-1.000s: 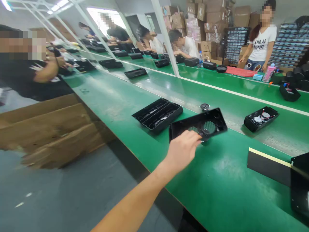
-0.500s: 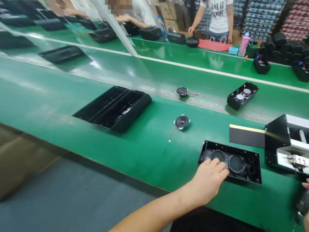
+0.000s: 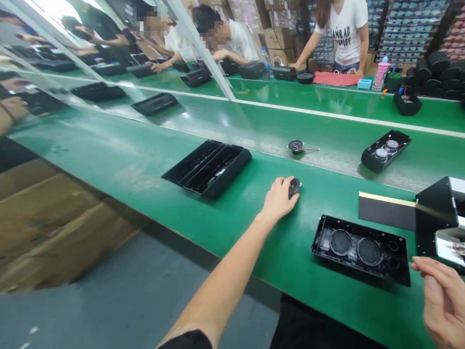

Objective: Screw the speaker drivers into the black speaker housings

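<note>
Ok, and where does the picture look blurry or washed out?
In the head view, the co-worker's hand at the left edge is blurred; in the head view, pale glare washes over the green worktop on the left; in the head view, the open black case at lower right looks fairly sharp.

Green bench; black housing, 2 mesh-patterned grilles; black speaker.

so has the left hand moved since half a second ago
Yes. Against the black panel with the yellow edge, the left hand has gone leftward and farther from the wearer, off the open casing to the nearer loose speaker.
</note>
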The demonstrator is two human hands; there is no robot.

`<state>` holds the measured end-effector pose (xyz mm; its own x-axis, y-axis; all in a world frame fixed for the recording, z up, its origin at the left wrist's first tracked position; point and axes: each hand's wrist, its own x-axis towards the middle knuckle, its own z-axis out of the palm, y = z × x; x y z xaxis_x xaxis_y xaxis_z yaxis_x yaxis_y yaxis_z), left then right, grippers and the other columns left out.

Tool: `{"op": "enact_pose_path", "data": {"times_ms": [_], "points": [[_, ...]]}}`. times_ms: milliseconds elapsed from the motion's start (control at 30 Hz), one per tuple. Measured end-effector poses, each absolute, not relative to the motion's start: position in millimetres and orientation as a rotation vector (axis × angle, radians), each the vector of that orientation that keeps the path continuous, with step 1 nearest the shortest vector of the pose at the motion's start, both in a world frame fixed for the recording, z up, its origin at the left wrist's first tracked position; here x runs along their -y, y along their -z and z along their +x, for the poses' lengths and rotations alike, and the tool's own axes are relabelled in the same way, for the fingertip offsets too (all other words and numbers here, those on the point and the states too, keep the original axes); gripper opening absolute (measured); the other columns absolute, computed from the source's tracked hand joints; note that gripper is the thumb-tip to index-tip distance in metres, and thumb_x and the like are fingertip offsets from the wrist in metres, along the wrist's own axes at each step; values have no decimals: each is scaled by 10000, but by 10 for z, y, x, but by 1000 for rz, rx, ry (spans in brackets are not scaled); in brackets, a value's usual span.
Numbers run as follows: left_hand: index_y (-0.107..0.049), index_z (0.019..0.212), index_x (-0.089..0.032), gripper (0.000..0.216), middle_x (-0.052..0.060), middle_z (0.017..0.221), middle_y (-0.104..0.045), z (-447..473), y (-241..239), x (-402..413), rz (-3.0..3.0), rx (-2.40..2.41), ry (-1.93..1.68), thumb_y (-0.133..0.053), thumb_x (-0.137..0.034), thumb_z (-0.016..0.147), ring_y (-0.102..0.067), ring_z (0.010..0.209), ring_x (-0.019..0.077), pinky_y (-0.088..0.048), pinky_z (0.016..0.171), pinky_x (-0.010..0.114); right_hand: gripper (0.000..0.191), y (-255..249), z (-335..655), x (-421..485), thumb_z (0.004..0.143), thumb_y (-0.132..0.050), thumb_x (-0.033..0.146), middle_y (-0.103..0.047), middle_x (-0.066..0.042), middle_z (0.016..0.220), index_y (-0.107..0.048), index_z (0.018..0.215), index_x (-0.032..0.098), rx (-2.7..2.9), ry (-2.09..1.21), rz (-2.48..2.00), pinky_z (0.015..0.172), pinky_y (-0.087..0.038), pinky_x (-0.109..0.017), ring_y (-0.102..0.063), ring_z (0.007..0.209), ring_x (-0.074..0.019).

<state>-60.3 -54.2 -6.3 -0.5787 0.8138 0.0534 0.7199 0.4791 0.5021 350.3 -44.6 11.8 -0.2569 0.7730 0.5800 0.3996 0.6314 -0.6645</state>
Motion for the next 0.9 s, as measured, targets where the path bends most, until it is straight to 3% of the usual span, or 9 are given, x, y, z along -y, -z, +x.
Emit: {"op": "enact_pose_path", "data": {"times_ms": [167, 267, 367, 467, 567, 633, 733, 800, 900], "points": [[-689, 1315, -167, 552, 176, 1403, -684, -615, 45, 526, 1140, -2318, -1002, -650, -607, 984, -616, 1350, 359, -497, 1184, 570, 282, -219, 3294, 397, 1078, -577, 89, -706, -26, 1205, -694, 1267, 262, 1988, -481, -837, 1004, -518, -321, -682, 1085, -178], [-711, 1291, -138, 808, 186, 1297, -747, -425, -182, 578, 1073, -1963, -1102, -500, -835, 942, -699, 1196, 356, -616, 1000, 482, 466, -344, 3027, 295, 1089, -624, 145, -640, -86, 1404, -554, 1541, 237, 2158, -424, -641, 1103, -500, -373, -617, 1278, -234], [-726, 1279, -103, 923, 200, 1198, -783, -72, -439, 608, 1034, -1554, -1056, -496, -911, 895, -757, 1034, 316, -657, 836, 414, 593, -503, 2742, 211, 1082, -640, 152, -469, -151, 1627, -447, 1638, 225, 2309, -320, -463, 1159, -493, -495, -488, 1460, -325], [-765, 1205, -120, 840, 180, 1135, -803, 298, -599, 595, 1001, -1265, -930, -620, -877, 871, -776, 997, 296, -666, 841, 403, 584, -620, 2594, 167, 1084, -590, 118, -395, -168, 1689, -443, 1639, 227, 2397, -221, -474, 1090, -555, -570, -488, 1443, -375], [-781, 1104, -128, 779, 157, 1088, -812, 493, -663, 547, 989, -1104, -835, -624, -860, 888, -783, 982, 265, -655, 900, 388, 536, -615, 2647, 99, 1103, -539, 142, -528, -136, 1596, -467, 1625, 245, 2440, -188, -536, 1005, -614, -554, -578, 1293, -355], [-792, 1030, -122, 806, 162, 1022, -818, 493, -700, 497, 990, -1005, -753, -552, -882, 908, -793, 915, 254, -651, 868, 372, 502, -533, 2760, 26, 1121, -514, 170, -598, -108, 1522, -474, 1614, 255, 2403, -275, -570, 1018, -629, -489, -608, 1287, -318], [-808, 1159, -137, 878, 163, 1058, -832, 313, -755, 344, 1176, -901, -566, -281, -826, 1025, -811, 908, 257, -649, 828, 372, 446, -347, 2945, -56, 1115, -592, 260, -658, -101, 1429, -530, 1556, 257, 2269, -519, -637, 897, -667, -310, -714, 1157, -239], [-772, 1316, -191, 767, 122, 1159, -832, 80, -743, 140, 1496, -1152, -526, -216, -676, 1107, -807, 999, 238, -645, 885, 369, 437, -244, 3024, -35, 1084, -671, 336, -687, -109, 1377, -582, 1504, 251, 2107, -755, -740, 748, -662, -231, -759, 995, -205], [-633, 1505, -181, 525, 152, 1528, -660, -406, -595, -314, 1759, -1831, -634, -517, -487, 1094, -618, 1416, 296, -509, 1194, 479, 437, -204, 3060, 119, 1059, -714, 400, -668, -124, 1430, -624, 1454, 236, 1675, -1094, -959, 854, -648, -197, -761, 1057, -200]]}}
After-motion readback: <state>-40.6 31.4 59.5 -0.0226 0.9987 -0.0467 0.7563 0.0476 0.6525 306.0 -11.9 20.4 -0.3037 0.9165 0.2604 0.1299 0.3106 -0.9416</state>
